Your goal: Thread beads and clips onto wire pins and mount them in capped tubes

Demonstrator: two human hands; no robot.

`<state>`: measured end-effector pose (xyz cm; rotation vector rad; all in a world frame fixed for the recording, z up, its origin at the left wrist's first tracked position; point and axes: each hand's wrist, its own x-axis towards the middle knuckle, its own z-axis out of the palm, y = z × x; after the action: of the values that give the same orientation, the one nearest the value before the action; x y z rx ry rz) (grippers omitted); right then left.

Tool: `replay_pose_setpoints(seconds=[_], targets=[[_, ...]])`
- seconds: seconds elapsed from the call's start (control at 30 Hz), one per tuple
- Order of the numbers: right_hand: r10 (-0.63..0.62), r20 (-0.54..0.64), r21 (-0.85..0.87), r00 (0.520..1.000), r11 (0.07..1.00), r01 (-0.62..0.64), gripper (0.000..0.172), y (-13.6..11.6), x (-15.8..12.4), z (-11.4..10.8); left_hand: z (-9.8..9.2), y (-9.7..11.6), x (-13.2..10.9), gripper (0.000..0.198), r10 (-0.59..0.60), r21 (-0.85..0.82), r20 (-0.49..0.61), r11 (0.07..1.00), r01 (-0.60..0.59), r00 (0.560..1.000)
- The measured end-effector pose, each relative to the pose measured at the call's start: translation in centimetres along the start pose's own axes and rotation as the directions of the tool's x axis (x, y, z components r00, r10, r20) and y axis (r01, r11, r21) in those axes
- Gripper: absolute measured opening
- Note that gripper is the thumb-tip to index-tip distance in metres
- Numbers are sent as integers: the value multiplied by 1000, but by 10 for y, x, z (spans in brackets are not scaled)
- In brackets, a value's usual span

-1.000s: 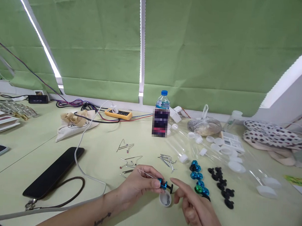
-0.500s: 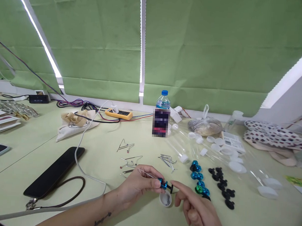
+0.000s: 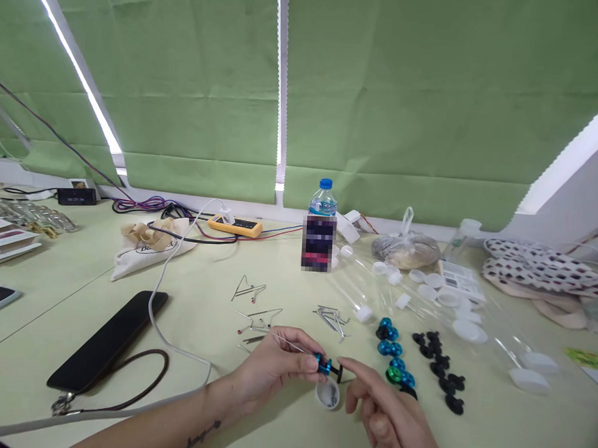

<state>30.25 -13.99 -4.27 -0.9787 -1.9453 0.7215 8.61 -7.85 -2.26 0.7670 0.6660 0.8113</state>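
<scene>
My left hand is closed, pinching a small blue metallic spool-shaped part between thumb and fingers. A black flanged piece sticks out of its right end. A thin metal rod runs back from the blue part over the left fingers. My right hand has its index finger stretched out, its tip at the black piece; whether it presses cannot be made out. The other right fingers are loosely curled with nothing seen in them. Just below the blue part stands a small white cap with tiny dark bits inside.
Blue parts and black pieces lie in rows at right. Hex keys and more bent rods lie ahead. Behind are clear tubes, a bottle and a yellow multimeter-like device. A black phone-like slab and cable lie left.
</scene>
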Motion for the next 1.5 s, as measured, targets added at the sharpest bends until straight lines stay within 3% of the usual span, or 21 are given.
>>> replay_pose_setpoints(seconds=[0.87,1.5], targets=[[-28,-5,-59,1000,998,28,46,1,1,0,-1,-2,1,23,17,4,15,1000,-17,1000],[54,-5,-35,999,998,-54,49,-5,0,0,0,1,-1,25,2,15,1,1000,-3,1000]])
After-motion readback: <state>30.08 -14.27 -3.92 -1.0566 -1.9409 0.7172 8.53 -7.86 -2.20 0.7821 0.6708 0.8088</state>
